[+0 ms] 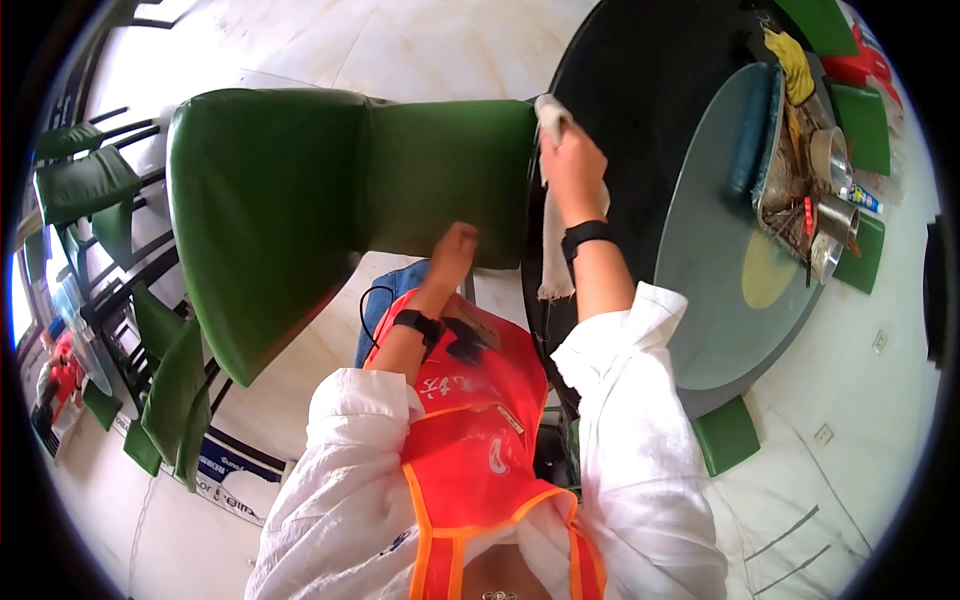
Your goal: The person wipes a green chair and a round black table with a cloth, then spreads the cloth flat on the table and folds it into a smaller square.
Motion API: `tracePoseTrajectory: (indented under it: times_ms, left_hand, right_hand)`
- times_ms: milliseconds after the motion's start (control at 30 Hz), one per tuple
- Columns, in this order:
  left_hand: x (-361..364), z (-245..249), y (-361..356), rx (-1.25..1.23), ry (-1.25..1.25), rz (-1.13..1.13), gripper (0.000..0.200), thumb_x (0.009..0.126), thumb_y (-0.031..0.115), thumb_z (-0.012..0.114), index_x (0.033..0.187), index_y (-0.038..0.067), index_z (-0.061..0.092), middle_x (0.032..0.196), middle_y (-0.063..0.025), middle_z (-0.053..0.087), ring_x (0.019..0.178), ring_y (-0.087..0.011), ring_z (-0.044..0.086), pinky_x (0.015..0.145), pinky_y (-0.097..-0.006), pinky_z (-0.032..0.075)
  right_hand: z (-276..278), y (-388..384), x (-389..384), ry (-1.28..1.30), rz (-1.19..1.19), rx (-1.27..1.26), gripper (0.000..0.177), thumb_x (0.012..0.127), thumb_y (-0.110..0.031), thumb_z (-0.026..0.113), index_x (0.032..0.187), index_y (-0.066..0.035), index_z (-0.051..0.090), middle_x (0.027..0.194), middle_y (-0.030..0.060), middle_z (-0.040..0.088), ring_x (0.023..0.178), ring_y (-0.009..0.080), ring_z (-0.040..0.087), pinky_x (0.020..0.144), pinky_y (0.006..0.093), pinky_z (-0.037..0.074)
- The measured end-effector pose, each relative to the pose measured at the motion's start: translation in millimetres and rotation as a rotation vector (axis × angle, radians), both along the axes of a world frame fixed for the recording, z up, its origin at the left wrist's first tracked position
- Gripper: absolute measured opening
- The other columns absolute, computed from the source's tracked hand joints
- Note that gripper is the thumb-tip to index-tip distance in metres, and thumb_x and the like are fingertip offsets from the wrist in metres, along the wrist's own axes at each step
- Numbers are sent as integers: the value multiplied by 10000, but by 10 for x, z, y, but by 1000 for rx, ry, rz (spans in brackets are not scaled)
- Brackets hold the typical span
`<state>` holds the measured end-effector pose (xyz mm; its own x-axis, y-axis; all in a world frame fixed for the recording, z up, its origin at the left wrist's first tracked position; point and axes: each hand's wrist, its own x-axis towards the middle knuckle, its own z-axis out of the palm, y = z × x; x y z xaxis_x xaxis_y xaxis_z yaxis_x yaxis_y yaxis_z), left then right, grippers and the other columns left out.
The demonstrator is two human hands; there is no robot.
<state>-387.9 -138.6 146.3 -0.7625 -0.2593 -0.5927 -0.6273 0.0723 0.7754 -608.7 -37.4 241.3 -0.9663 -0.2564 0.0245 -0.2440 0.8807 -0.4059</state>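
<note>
My right hand (572, 165) grips a white cloth (552, 215) and presses it where the green chair's seat meets the rim of the black round table (620, 90). The cloth's free end hangs down past my wrist. My left hand (455, 248) is curled on the near edge of the green padded chair (300, 200), holding the seat. The chair's back is toward the left of the view. Both wrists carry black bands. I wear a white shirt and an orange vest.
A glass turntable (715, 300) lies on the table, carrying a tray (775, 175) with metal cups, dishes and a yellow cloth (795, 62). More green chairs (85, 185) stand at the left and around the table. The floor is pale tile.
</note>
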Motion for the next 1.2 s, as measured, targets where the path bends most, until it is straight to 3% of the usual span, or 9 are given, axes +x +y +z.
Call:
tracePoseTrajectory:
  times_ms: [200, 267, 300, 400, 500, 633, 700, 1000, 1200]
  left_hand:
    - [-405, 239, 211, 84, 73, 84, 158, 896, 94, 406, 968, 19, 525, 821, -77, 591, 712, -124, 553, 639, -252, 464]
    - [-628, 420, 291, 261, 59, 191, 165, 905, 101, 396, 964, 19, 527, 791, -54, 573, 674, -101, 510, 625, -237, 441]
    - [-707, 429, 355, 268, 63, 193, 165, 905, 101, 396, 964, 19, 527, 791, -54, 573, 674, -101, 510, 625, -237, 441]
    - [-976, 514, 494, 94, 191, 243, 220, 929, 158, 360, 931, -3, 510, 740, -95, 535, 633, -170, 485, 617, -286, 423]
    - [-1294, 737, 583, -62, 131, 313, 350, 936, 240, 309, 836, -33, 505, 798, -218, 537, 733, -387, 508, 681, -398, 410]
    - [-1495, 717, 646, -176, 66, 362, 386, 940, 260, 301, 802, -31, 514, 788, -229, 556, 733, -402, 526, 678, -414, 418]
    - [-1566, 773, 704, -406, -58, 431, 405, 938, 267, 296, 770, -23, 524, 774, -233, 571, 730, -413, 544, 669, -443, 427]
    - [-1624, 805, 808, -751, -278, 302, 367, 901, 246, 338, 716, 26, 566, 679, -167, 600, 608, -363, 586, 563, -439, 473]
    - [-1649, 778, 842, -832, -347, 296, 365, 880, 243, 363, 666, 45, 582, 677, -157, 615, 597, -341, 600, 536, -416, 481]
  right_hand:
    - [24, 275, 547, 18, 19, -69, 176, 768, -170, 592, 826, -7, 620, 999, 143, 614, 787, 338, 602, 685, 396, 500]
    - [81, 472, 887, -31, 62, -44, 190, 735, -133, 610, 851, 18, 621, 1051, 166, 595, 834, 340, 595, 723, 388, 496]
    - [167, 520, 1037, -21, 48, -54, 244, 772, -139, 591, 956, 21, 614, 997, 187, 605, 831, 363, 599, 722, 386, 499]
    - [100, 727, 1440, -34, 18, 20, 286, 730, -128, 626, 960, 41, 605, 1029, 195, 596, 841, 366, 600, 724, 400, 499]
    - [16, 751, 1472, -9, 14, 69, 284, 713, -127, 639, 939, 41, 604, 1022, 200, 595, 809, 372, 601, 704, 406, 502]
    - [-25, 739, 1357, 49, 28, 70, 255, 712, -127, 636, 906, 34, 601, 1002, 201, 598, 783, 368, 601, 677, 396, 506]
    - [-42, 744, 1258, 155, 60, 84, 162, 629, -125, 676, 709, -9, 596, 950, 192, 602, 706, 323, 598, 608, 393, 501]
    - [-76, 778, 680, 132, -30, 88, 206, 699, -145, 639, 848, -5, 614, 945, 169, 610, 732, 339, 603, 645, 380, 506]
    - [-116, 793, 137, 235, -142, 77, 166, 735, -174, 618, 727, -12, 585, 874, 152, 622, 687, 333, 604, 588, 399, 501]
